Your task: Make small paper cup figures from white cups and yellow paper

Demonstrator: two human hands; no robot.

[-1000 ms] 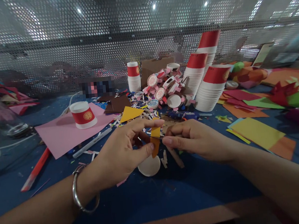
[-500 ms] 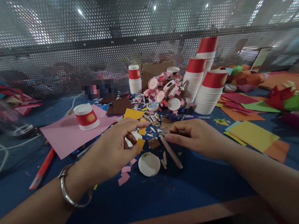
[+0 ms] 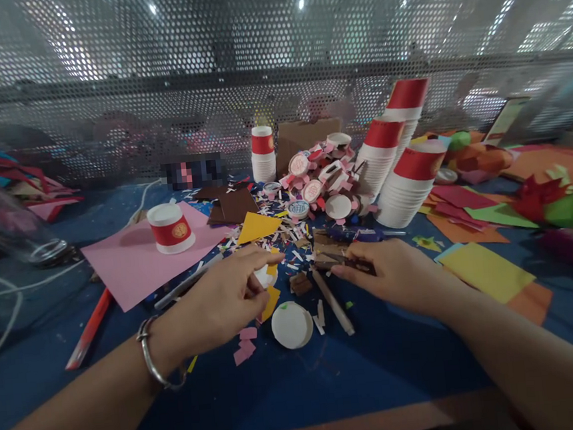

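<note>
A round gold emblem is printed on the red band of the cup [image 3: 171, 228] set on the pink sheet [image 3: 120, 260]; its finer detail is too small to be read. Blue print is seen on one round lid [image 3: 299, 208] and pink print on another lid [image 3: 312, 191], but words cannot be made out. A white label is borne by the purple object [image 3: 568, 254] at the right, its text likewise illegible.

The left hand [image 3: 231, 297] is held over the surface [image 3: 283, 403], its index finger stretched forward and its thumb spread from it; whether the orange paper piece [image 3: 271, 303] beside the thumb is pinched by the hidden fingers cannot be told. By the right hand's [image 3: 391, 269] grip, a dark slim tool [image 3: 339, 260] is pinched between thumb and curled fingers, pointed leftward. A white disc [image 3: 292, 325] is seen between the hands, nearer the front edge.
</note>
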